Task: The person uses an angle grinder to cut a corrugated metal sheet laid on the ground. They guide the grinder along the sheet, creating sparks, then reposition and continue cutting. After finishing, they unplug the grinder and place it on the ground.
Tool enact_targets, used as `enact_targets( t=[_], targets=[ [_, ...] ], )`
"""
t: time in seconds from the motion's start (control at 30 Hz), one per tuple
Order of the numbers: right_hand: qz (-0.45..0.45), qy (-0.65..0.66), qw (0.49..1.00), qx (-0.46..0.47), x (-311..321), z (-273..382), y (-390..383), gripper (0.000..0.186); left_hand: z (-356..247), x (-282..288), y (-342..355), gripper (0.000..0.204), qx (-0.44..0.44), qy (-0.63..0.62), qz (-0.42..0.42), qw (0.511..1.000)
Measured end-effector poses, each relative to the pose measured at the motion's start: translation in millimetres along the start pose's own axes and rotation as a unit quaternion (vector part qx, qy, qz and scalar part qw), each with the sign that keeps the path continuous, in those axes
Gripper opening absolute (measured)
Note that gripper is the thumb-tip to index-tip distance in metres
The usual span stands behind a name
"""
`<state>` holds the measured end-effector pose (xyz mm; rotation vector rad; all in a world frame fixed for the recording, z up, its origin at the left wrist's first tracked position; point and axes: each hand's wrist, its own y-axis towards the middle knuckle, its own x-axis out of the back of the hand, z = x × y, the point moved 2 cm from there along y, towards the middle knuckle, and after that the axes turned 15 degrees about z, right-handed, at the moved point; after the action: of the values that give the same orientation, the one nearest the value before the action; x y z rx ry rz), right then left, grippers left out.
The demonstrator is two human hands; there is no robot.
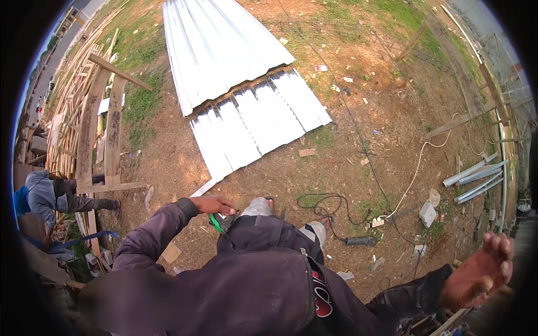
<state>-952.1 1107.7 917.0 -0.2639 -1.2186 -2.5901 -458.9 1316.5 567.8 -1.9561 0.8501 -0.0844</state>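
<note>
Roofing sheets [241, 84] lie flat on the dirt, not lifted or fixed. Left hand [212, 205] grasps a green tool [217, 224] at the waist; its kind is unclear. Right hand [479, 274] is spread, holding nothing. A grinder [360, 241] lies unused nearby. Feet mostly hidden.

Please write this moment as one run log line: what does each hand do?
left hand: grip on green tool at waist | right hand: open, empty, held out | ground: corrugated metal sheets, angle grinder
</note>
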Motion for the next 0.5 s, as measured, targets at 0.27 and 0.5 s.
enact_targets(
  t=[0.27, 0.5],
  targets=[
    [0.481, 0.043, 0.836, -0.26, -316, -73, -115, 0.076, -91, -18, 5, 0.047, -0.207, -0.138, -0.222, 0.943],
    [0.481, 0.142, 0.757, -0.419, -297, -107, -154, 0.064, -103, -53, 11, 0.057, -0.341, -0.11, -0.146, 0.922]
  ],
)
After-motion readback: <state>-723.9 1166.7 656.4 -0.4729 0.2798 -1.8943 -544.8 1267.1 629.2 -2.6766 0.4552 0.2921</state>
